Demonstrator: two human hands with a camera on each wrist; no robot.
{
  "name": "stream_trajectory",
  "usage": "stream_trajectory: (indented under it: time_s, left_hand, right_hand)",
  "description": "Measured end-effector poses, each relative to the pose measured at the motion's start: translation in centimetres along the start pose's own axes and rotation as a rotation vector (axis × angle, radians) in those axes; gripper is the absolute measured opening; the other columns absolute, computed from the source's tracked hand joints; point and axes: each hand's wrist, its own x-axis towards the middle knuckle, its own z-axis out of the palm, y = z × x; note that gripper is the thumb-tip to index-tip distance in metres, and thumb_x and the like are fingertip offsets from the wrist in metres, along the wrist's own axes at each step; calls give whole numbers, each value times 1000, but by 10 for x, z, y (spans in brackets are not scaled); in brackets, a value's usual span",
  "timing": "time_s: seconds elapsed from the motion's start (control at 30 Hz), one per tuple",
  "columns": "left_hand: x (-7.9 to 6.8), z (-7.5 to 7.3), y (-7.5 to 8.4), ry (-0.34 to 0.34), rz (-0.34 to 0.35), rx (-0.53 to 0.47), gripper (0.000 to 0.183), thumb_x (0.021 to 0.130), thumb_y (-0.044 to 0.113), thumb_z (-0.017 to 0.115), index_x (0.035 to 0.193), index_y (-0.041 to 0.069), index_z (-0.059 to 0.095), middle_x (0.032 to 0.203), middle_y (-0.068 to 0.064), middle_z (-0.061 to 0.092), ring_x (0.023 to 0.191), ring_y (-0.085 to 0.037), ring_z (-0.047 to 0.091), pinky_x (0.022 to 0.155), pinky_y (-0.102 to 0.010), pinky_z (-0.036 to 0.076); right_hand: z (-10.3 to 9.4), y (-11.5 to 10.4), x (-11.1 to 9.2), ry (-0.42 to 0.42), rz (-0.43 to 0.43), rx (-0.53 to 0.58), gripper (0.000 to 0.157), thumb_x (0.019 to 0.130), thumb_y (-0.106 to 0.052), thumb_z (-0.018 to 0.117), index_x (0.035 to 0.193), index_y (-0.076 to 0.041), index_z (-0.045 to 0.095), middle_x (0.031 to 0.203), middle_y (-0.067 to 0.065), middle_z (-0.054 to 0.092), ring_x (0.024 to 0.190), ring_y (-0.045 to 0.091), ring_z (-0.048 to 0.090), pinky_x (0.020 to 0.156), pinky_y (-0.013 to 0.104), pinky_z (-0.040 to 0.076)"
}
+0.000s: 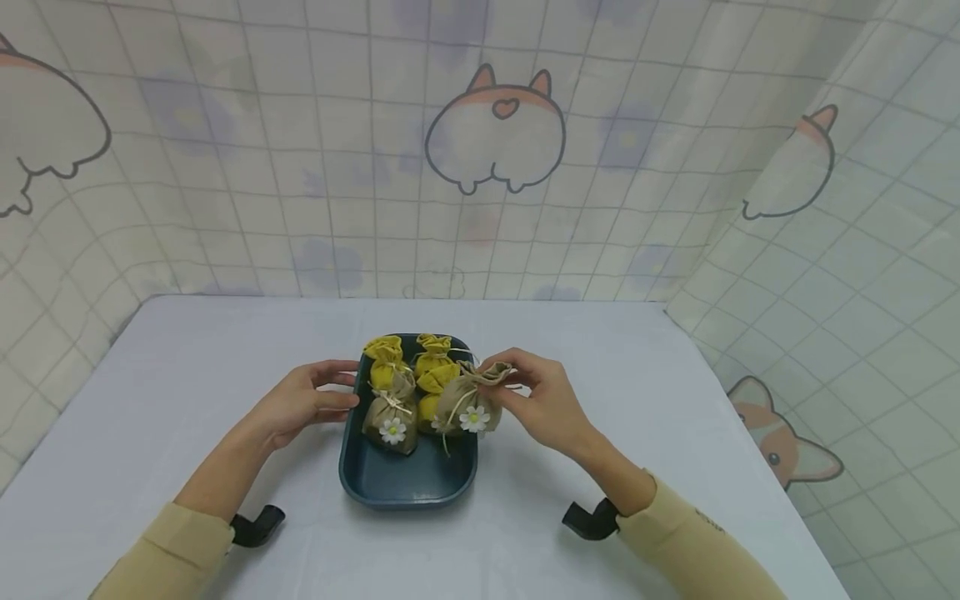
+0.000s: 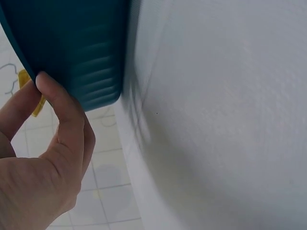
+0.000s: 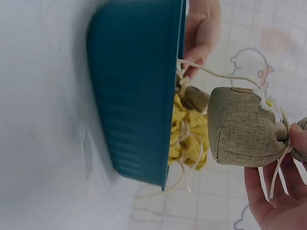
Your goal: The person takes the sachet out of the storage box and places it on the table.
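My left hand (image 1: pixel 303 404) pinches the left rim of a dark teal rectangular tub (image 1: pixel 408 487), with thumb and fingertips at the edge in the left wrist view. My right hand (image 1: pixel 543 408) grips the gathered neck of a brown burlap drawstring pouch (image 3: pixel 247 129) with a white flower on it. That pouch hangs over the tub's right rim, apart from the tub wall in the right wrist view. Inside the tub, a second brown pouch (image 1: pixel 378 418) with a white flower sits at the left. Behind it are yellow pouches (image 1: pixel 384 375), some partly hidden by the held one.
The tub stands on a table under a white cloth (image 1: pixel 600 350). A tiled-pattern curtain (image 1: pixel 337 167) with cartoon dogs hangs behind and at both sides. Black curved pieces (image 1: pixel 258 527) sit at both wrists, by the beige sleeves.
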Motion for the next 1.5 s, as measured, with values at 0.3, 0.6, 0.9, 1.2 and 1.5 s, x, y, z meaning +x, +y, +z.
stream_trajectory:
  time_s: [0.3,0.6,0.9,1.2,1.5]
  left_hand:
    - [1,2,2,0,4,-2,67,95,3,70,154,-3,37,144,-29,46,114,-34,64,89,-38,58]
    - [0,3,2,14,-12,-4,66,96,3,69,153,-6,36,144,-30,47,108,-28,65,87,-37,59]
    - [1,5,2,28,-20,7,65,95,2,69,151,-8,37,144,-32,47,114,-33,64,88,-38,58]
    - [2,6,3,37,-38,3,64,95,0,67,151,-10,37,143,-31,47,107,-28,65,87,-37,59]
    - [1,6,3,27,-38,-4,64,95,0,66,151,-10,36,143,-31,47,106,-27,65,88,-37,58]
  right_hand:
    - [-28,7,3,64,41,-102,23,90,9,73,108,-5,70,107,5,71,99,21,69,85,38,59]
    - [-52,22,3,117,100,-167,17,92,9,71,106,0,68,107,10,71,100,22,68,85,30,58]
    - [-67,13,8,140,184,-172,13,92,12,68,104,9,65,104,18,69,101,31,67,85,24,57]
    - [-85,39,6,162,237,-207,13,93,12,66,106,12,63,108,24,67,107,39,65,85,21,55]
    - [-96,61,1,188,325,-215,13,95,9,66,107,13,62,111,26,66,112,41,63,85,19,54]
